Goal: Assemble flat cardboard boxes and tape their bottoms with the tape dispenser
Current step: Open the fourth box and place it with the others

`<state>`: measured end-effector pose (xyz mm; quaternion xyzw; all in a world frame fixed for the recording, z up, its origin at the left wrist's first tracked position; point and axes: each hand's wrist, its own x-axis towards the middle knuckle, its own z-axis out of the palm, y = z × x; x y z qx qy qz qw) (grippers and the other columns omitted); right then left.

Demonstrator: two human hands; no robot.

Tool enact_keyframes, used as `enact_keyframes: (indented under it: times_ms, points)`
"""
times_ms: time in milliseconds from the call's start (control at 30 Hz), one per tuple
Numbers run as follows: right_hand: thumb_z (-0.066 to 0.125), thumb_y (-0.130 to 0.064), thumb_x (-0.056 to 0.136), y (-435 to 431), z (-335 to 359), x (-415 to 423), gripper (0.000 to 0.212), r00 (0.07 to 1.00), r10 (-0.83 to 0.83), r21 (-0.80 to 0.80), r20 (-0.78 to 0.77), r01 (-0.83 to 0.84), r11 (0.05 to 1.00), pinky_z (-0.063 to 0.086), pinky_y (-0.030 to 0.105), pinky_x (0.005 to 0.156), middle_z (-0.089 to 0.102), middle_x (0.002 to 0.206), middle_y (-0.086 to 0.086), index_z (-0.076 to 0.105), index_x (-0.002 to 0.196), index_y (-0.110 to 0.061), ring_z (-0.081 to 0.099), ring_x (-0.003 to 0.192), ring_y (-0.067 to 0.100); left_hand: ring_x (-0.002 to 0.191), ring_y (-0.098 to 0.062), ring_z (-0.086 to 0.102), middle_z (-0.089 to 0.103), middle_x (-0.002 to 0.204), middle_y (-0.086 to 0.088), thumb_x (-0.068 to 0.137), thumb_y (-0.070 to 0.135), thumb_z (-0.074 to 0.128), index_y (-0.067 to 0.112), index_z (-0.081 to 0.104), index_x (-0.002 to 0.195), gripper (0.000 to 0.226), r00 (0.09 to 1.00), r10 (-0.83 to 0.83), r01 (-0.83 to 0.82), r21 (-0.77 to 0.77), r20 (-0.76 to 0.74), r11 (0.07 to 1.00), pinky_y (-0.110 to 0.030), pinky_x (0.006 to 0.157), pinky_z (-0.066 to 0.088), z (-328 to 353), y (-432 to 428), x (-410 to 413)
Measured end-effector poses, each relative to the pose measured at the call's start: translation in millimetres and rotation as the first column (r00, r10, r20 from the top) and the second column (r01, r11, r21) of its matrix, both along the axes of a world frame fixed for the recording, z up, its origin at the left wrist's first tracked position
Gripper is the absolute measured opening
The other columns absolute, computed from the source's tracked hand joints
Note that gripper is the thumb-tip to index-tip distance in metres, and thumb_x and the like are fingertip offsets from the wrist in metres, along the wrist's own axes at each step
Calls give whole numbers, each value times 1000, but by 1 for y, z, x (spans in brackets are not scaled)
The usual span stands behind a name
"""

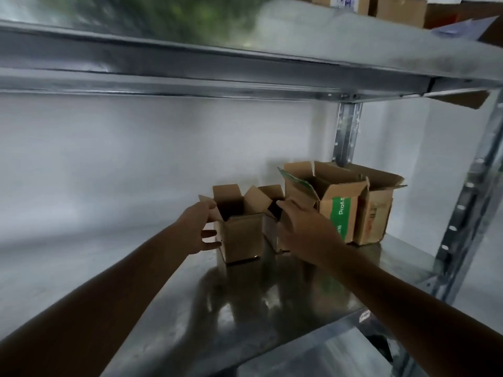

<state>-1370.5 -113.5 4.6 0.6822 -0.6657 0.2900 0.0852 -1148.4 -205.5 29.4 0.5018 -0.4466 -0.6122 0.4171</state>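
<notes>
Four open-topped boxes of brown corrugated cardboard stand on the shiny galvanised metal shelf [272,297]: two small and two larger, all with their top flaps raised. We have both hands among the small pair.

The front small box [242,238] is a squarish upright carton, plain and unprinted. Our left hand [200,229] is at its nine o'clock side, thumb up by the left flap and fingers spread loosely against the wall, not closed round it. The second small box [270,232] stands just beside it at two o'clock. Our right hand [302,227] lies over its near side with the fingertips at the rim; we cannot tell whether they pinch the flap.

At three o'clock of the small pair stands the green-banded box [325,210], whose green stripe bears white letters reading "Prot" before the corner cuts them off. Close at its three o'clock is the plain larger box [375,219], with faint reddish print too blurred to read. A perforated steel upright [347,131] rises behind them.

At twelve o'clock a grey steel beam [190,63] carries the upper level, where more cardboard cartons [400,9] sit at one o'clock.
</notes>
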Motion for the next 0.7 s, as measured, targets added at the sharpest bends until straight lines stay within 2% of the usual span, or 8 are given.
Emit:
enact_keyframes:
  times_ms: [133,200,300,367,433,500,567,700]
  points:
    - [42,-49,96,9,14,5,51,994,93,-100,-65,-100,990,37,30,98,44,146,-4,48,141,-24,42,130,15,106,-29,58,56,118,-6,96,34,67,19,60,120,29,985,172,-170,-133,-1,976,-41,74,56,5,18,5]
    - [32,-55,91,14,15,20,61,986,139,-126,-94,-150,981,35,42,111,48,147,-3,49,141,-25,38,137,18,104,-24,58,58,114,-3,97,33,66,18,61,117,26,962,269,-251,-240,42,938,-39,76,55,6,34,13]
    - [33,-51,90,16,10,55,64,940,335,-187,-70,-342,921,26,36,116,52,148,0,54,141,-19,31,143,19,108,-15,57,61,122,3,98,36,64,25,63,110,16,904,361,-220,-474,230,853,-32,86,49,0,67,36]
    - [39,-48,95,15,6,86,60,898,439,-153,-32,-439,885,25,40,120,47,153,1,51,145,-17,25,149,19,123,-10,51,54,134,11,98,37,64,28,64,121,25,792,465,-116,-650,396,751,-24,94,40,-5,93,62]
    - [45,-43,100,14,4,121,56,866,499,-126,-27,-498,858,17,38,123,40,159,1,46,150,-17,17,154,20,139,-11,39,48,146,8,98,35,64,26,62,133,36,600,576,31,-735,556,677,-21,108,27,-9,119,95]
    - [45,-44,103,17,4,157,57,827,557,-74,-76,-562,824,9,37,124,33,163,-1,39,154,-21,11,155,20,149,-17,26,40,158,3,99,36,62,23,57,142,45,448,626,69,-723,638,688,-25,116,19,-9,146,135]
    - [39,-48,104,26,7,195,58,776,622,-13,-105,-626,779,7,38,125,25,166,-3,33,157,-25,7,156,18,152,-22,19,33,163,1,99,40,61,24,53,146,50,358,651,32,-706,669,708,-34,124,16,-7,174,176]
    - [35,-52,104,59,18,280,59,675,727,23,-127,-731,682,5,38,125,18,168,-4,29,157,-29,5,156,17,156,-27,9,20,168,6,101,53,50,37,46,150,52,106,681,-33,-682,725,731,-49,126,12,-5,233,254]
